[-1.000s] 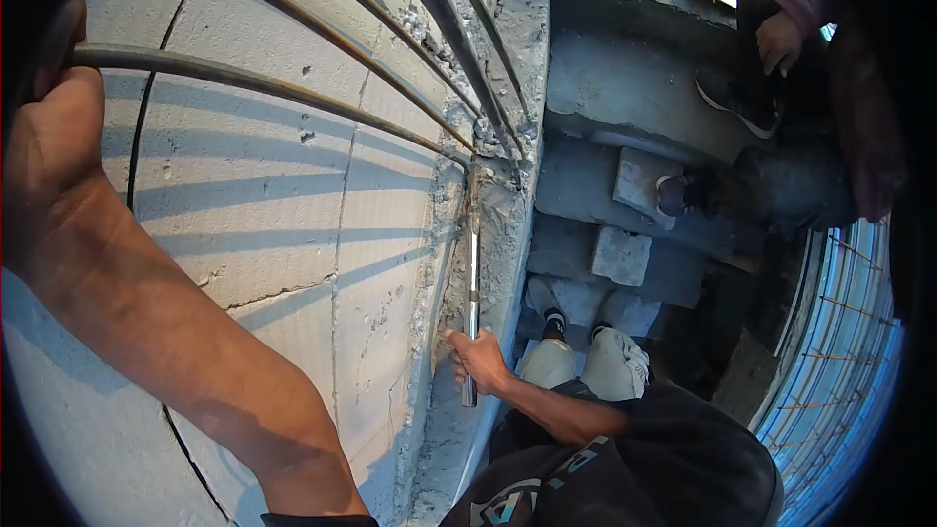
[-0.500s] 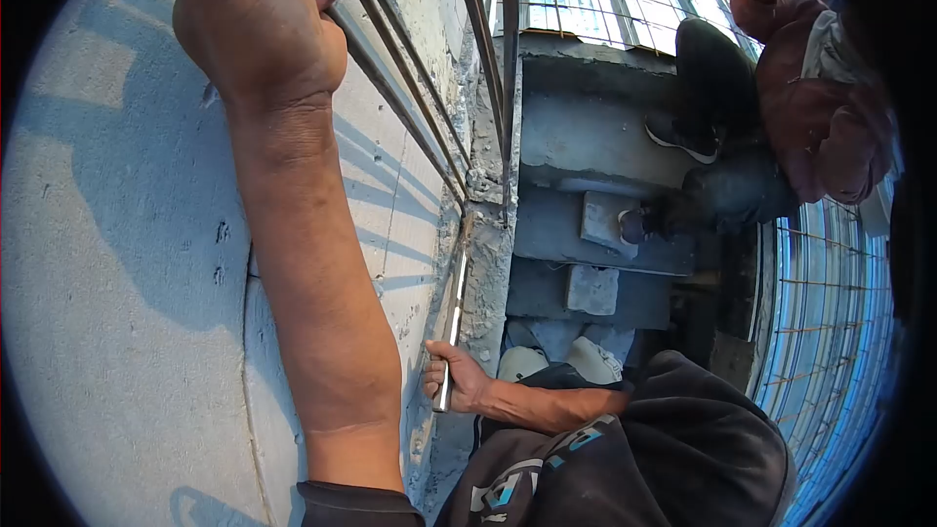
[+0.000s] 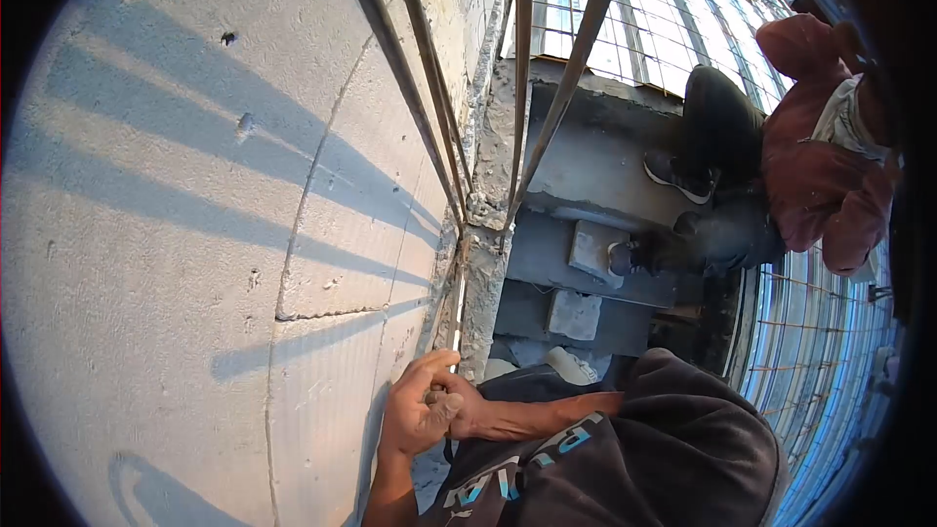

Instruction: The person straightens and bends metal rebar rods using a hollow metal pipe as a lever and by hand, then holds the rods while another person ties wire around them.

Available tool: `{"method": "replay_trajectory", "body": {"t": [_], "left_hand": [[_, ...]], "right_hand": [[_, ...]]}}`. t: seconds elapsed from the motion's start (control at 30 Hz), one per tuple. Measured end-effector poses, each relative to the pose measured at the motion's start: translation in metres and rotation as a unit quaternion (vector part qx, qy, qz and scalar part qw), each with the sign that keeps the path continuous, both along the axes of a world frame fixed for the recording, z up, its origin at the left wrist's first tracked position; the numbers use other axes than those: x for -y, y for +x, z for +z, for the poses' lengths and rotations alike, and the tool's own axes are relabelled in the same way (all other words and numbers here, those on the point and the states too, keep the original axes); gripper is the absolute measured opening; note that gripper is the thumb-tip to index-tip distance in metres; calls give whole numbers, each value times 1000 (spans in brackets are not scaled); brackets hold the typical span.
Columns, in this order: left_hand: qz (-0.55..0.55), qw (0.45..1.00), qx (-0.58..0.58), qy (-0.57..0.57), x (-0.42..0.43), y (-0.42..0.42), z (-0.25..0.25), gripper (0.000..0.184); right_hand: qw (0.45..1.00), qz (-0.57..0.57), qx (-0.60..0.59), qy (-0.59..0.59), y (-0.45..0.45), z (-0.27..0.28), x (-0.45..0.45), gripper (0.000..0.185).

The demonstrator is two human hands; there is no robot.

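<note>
Head view: near end of slim silver metal bar gripped by curled right hand; left hand pressed against right, its own grip on bar hidden, cannot be told. Bar laid along rough grey concrete ledge, beside pale, pitted block wall crossed by shadows. Long dark metal rods set in ledge. Grey concrete steps occupied by person in maroon top; corrugated sheeting covered by rusty mesh.
</note>
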State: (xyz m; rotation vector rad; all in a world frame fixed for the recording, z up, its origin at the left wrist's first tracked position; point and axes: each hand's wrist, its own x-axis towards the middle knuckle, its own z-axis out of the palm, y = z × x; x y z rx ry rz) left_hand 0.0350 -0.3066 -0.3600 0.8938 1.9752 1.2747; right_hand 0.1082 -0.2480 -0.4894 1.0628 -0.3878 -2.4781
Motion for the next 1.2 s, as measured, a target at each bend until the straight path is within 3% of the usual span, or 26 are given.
{"method": "replay_trajectory", "body": {"t": [0.07, 0.13, 0.17, 0.27, 0.3, 0.4, 0.6, 0.63, 0.77, 0.87, 0.93, 1.0, 1.1, 1.2], "left_hand": [[161, 986, 18, 48, 51, 46, -66, 63], [276, 952, 70, 111, 65, 76, -96, 62], [392, 888, 115, 212, 56, 89, -128, 60], [451, 789, 218, 355, 34, 91, -140, 52], [515, 735, 247, 364, 15, 88, -116, 47], [488, 671, 322, 456, 5, 85, -102, 45], [569, 623, 359, 399, -23, 80, -70, 33], [580, 618, 364, 386, -32, 80, -63, 31], [551, 723, 323, 265, -31, 80, -56, 30], [536, 740, 312, 261, -18, 82, -61, 29], [467, 812, 281, 209, 2, 75, -61, 22], [402, 867, 246, 161, 8, 59, -43, 20], [215, 950, 188, 130, -2, 24, 3, 44], [133, 990, 16, 50, -37, 1, 38, 58]], "right_hand": [[1000, 14, 17, -9, -2, -1, 3, 30], [999, 51, -7, 6, -7, 2, -3, 32], [998, 60, 8, -1, -8, 9, -4, 33], [997, 69, 19, 1, -12, 17, -8, 39], [997, 76, 18, 27, -14, 26, -11, 39], [993, 91, 27, 67, -15, 31, -13, 40], [968, 194, 134, 91, -31, 64, -41, 42], [970, 204, 102, 87, -31, 66, -52, 42], [975, 209, 26, 74, -24, 49, -58, 42], [984, 165, 20, 67, -17, 43, -43, 42], [993, 101, -27, 51, -12, 34, -31, 41], [993, 78, 8, 89, -18, 39, -23, 35], [995, 0, -26, 93, -12, 27, -12, 31], [997, -37, -11, 66, -11, 24, -7, 30]]}}
